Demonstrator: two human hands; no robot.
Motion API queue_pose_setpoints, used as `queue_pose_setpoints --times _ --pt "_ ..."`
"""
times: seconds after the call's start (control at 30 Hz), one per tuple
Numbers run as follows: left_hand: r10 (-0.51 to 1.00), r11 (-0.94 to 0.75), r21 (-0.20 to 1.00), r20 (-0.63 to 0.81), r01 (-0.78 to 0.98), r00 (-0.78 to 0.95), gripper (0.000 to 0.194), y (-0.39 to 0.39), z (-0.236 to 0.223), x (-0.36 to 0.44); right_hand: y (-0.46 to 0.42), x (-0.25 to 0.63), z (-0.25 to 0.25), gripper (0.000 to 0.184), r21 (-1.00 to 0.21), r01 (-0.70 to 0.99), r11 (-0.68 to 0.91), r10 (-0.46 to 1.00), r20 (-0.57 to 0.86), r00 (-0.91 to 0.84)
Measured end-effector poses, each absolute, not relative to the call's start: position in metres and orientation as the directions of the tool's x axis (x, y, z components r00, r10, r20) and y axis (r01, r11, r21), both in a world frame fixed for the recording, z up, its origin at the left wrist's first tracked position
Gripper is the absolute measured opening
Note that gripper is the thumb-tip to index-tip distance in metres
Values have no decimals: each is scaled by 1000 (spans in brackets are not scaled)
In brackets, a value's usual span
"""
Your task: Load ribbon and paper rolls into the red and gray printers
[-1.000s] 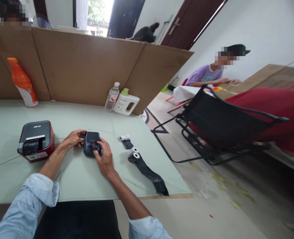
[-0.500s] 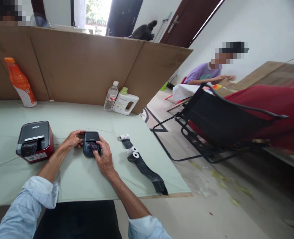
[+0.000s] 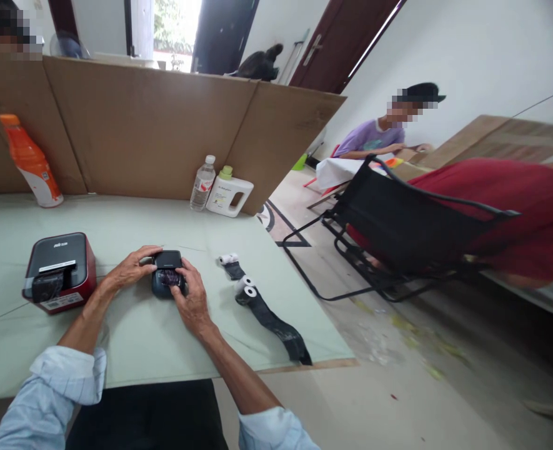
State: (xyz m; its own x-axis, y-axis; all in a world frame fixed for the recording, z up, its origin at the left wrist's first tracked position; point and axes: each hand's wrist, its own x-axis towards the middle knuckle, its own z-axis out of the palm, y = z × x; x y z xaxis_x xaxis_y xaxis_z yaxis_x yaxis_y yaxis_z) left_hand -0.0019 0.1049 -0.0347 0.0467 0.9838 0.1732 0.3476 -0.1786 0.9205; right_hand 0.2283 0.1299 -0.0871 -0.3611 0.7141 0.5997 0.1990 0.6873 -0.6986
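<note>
A small dark label printer lies on the pale green table with its lid up. My left hand grips its left side with curled fingers. My right hand holds its right side, thumb pressed on the dark roll inside. To the right lie small white-cored rolls with a long black ribbon trailing toward the table edge. A red and black printer stands to the left.
A cardboard screen walls the table's back. An orange bottle, a clear water bottle and a white jug stand against it. A black folding chair stands right; a person in purple sits beyond.
Both hands stay on the small printer. The view has shifted slightly, so everything sits a little further left.
</note>
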Motion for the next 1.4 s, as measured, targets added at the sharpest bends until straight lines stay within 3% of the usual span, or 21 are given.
queue_pose_setpoints --times 0.6,0.93,1.13,1.4 --pt "960 -196 818 272 541 -65 43 106 -34 18 127 228 -78 40 -643 226 732 678 653 -337" --pt "959 -169 843 261 511 -113 42 112 -36 19 161 230 -58 33 -519 298 801 594 634 -495" --pt "954 -159 848 264 506 -144 43 114 -38 20 165 226 -51 35 -568 249 785 612 644 -460" --pt "952 -153 854 263 496 -159 43 115 -34 23 160 230 -26 29 -722 67 689 704 643 -301"
